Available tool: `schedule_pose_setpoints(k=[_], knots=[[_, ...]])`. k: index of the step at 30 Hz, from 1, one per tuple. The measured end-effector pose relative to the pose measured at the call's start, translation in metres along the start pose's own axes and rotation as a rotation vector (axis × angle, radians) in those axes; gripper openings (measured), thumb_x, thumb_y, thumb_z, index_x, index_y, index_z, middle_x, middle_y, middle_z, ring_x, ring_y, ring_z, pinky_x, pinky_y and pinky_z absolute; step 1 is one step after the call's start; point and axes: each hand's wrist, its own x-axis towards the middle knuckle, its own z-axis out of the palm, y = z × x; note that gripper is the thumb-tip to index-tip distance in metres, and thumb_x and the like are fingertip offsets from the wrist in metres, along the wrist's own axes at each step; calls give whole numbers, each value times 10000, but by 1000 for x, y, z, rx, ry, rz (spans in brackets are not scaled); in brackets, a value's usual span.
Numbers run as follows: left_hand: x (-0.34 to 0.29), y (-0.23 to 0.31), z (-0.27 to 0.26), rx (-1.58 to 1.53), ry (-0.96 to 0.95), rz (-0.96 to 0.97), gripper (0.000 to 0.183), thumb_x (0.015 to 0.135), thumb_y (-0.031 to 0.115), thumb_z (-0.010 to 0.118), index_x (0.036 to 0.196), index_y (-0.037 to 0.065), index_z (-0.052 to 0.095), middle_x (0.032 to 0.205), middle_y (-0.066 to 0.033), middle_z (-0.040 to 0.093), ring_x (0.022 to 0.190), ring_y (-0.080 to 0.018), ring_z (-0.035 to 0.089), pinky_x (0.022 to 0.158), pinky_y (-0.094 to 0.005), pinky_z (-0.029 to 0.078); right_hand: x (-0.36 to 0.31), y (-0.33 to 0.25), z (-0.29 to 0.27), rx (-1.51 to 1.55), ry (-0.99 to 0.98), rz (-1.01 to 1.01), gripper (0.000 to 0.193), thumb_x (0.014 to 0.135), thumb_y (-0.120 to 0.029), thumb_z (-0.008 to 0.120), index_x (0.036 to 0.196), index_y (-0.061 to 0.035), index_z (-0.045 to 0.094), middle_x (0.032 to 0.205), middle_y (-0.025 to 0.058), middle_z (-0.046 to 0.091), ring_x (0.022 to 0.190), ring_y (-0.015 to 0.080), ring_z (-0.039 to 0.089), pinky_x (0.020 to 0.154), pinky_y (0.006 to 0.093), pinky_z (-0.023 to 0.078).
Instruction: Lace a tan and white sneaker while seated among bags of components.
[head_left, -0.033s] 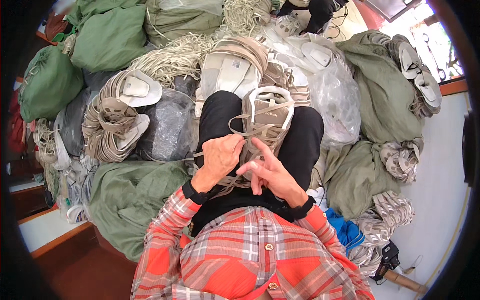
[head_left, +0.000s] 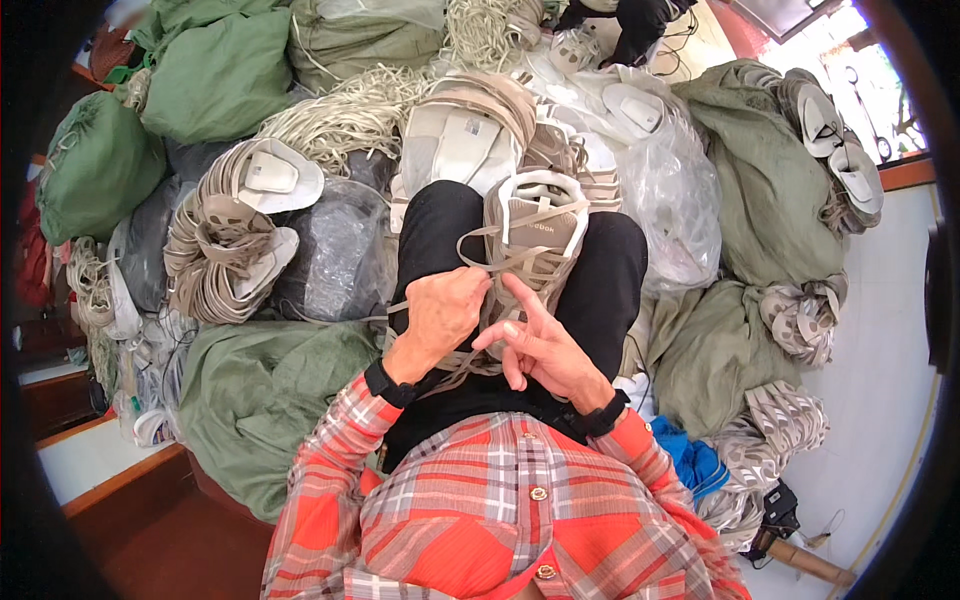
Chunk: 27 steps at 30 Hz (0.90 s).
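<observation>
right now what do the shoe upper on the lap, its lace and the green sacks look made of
Shoe upper: looks like beige mesh or synthetic fabric, matte, with a paler smooth edging; exact fibre unclear.
Lace: flat woven tape, beige, matte, bending softly where the left hand pinches it.
Green sacks: woven cloth or synthetic, dull, creased and slumping like fabric.

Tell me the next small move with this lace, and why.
Probably draw the lace taut with the left hand: that hand pinches it, it hangs slack across the beige shoe upper on the lap, and the right hand has its forefinger raised beside it.
</observation>
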Motion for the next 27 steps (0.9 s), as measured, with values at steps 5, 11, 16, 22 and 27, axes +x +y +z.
schedule_pose_setpoints(k=[5, 11, 16, 22, 27], knots=[[8, -2, -3, -18, 0, 96, 87, 770, 99, 639, 723, 59, 577, 657, -90, 604, 606, -290, 610, 509, -377, 453, 7, -5, 0, -101, 15, 41, 673, 979, -182, 465, 1480, -141, 17, 895, 143, 653, 516, 156, 592, 453, 251, 480], [11, 4, -2, 103, -69, 7, 131, 814, 143, 594, 721, 53, 574, 648, -131, 612, 600, -323, 616, 505, -415, 454, 17, -26, -10, -1305, 185, -204, 385, 899, -100, 466, 1272, -15, 427, 659, 271, 588, 616, 426, 606, 538, 490, 482], [8, 9, -3, 183, -103, -72, 134, 810, 125, 559, 709, 38, 569, 600, -174, 607, 562, -355, 620, 490, -437, 465, 35, -57, -6, -1097, 98, 65, 282, 867, -84, 488, 1139, -10, 509, 643, 218, 608, 621, 377, 631, 533, 444, 500], [12, 9, 10, 284, -162, -46, 98, 773, 126, 571, 707, 53, 576, 586, -189, 587, 564, -383, 607, 505, -482, 461, 43, -19, -16, -1736, 256, -432, 170, 848, -126, 534, 934, 19, 514, 586, 180, 594, 535, 354, 608, 498, 411, 473], [14, 3, -2, 173, -264, 19, 92, 797, 128, 573, 769, 45, 601, 675, -167, 619, 641, -374, 617, 548, -467, 466, 40, -29, -2, -1830, 263, -462, 161, 755, -64, 581, 856, 12, 481, 589, 170, 613, 544, 310, 641, 483, 381, 492]])
